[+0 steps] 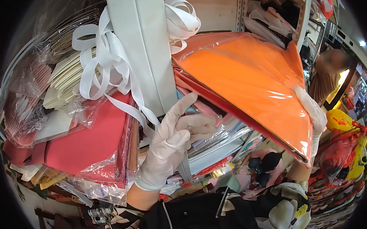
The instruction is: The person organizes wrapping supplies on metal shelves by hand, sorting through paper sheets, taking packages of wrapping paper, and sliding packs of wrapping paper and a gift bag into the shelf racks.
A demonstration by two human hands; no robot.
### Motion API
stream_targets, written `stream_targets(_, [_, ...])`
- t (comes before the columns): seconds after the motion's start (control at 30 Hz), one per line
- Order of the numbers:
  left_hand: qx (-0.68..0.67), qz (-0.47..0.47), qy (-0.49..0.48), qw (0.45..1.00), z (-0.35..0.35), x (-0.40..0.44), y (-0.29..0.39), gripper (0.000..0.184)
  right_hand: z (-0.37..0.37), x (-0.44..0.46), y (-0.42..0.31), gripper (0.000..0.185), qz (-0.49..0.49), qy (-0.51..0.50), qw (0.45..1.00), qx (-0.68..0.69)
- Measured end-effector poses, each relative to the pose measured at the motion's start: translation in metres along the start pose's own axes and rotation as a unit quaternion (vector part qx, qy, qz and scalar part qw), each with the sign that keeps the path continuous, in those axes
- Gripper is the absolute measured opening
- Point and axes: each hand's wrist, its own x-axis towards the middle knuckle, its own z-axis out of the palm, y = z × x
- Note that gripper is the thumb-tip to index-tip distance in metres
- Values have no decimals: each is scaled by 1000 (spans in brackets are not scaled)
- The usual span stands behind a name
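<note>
My right hand [313,110], in a thin white glove, grips the right edge of an orange paper pack [242,80] in shiny clear plastic. The pack is tilted, with its near edge lifted above the shelf stack. Dark red sheets [260,132] show along its underside. My left hand [161,148], gloved too, is open below the pack's left end, its fingers apart and the index pointing up. Near its fingertips lie pink and plastic-wrapped sheets [210,109]; whether they touch cannot be made out. My left palm holds nothing that I can see.
A pale metal post [143,43] stands left of the pack, with white ribbon [106,58] looped on it. Red card packs [88,141] and cream envelopes [68,81] fill the left side. Plastic bags [339,154] hang at right; a person [325,77] is behind.
</note>
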Motion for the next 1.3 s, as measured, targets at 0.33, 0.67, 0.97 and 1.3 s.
stream_targets(0.33, [-47,-90,-171,980,-25,-29,-17,76,-33,-33,4,39,-4,131,982,133])
stream_targets(0.67, [-224,-160,-147,950,55,-4,-72,79,-34,-78,-1,37,32,178,904,387])
stream_targets(0.97, [-151,-308,33,939,77,16,-55,37,-48,-88,-62,57,466,140,616,620])
stream_targets(1.3, [-103,-303,9,947,64,8,-59,32,-50,-101,-41,54,556,45,495,667])
